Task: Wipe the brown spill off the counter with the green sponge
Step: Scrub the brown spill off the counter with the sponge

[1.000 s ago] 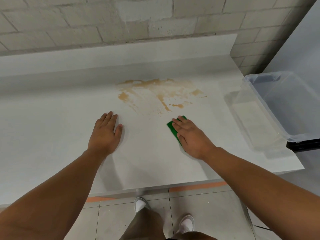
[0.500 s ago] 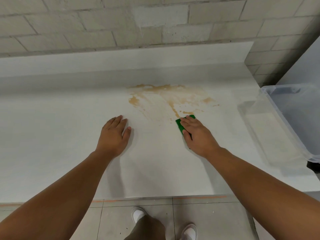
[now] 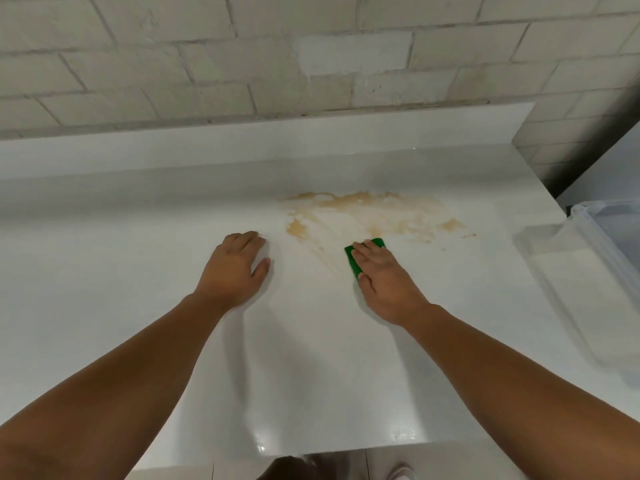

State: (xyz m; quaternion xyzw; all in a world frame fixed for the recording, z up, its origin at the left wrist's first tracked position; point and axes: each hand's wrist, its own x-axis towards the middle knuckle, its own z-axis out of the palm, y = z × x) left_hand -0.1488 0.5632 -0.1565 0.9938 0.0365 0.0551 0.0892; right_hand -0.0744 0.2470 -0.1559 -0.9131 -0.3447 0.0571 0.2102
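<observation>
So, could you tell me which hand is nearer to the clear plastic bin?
Right. The right hand, pressing the green sponge, lies left of the bin; the left hand rests flat farther left.

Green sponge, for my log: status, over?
Right hand flat on green sponge, at near edge of brown spill. Left hand flat on counter. Nothing blocking.

The white table (image 3: 138, 271) is smooth and glossy, with glare near its lower edge. The painted brick wall (image 3: 207, 64) across the top looks rough and matt. The bin (image 3: 585, 237) at right is smooth translucent plastic. The green sponge (image 3: 351, 261) looks matt.
</observation>
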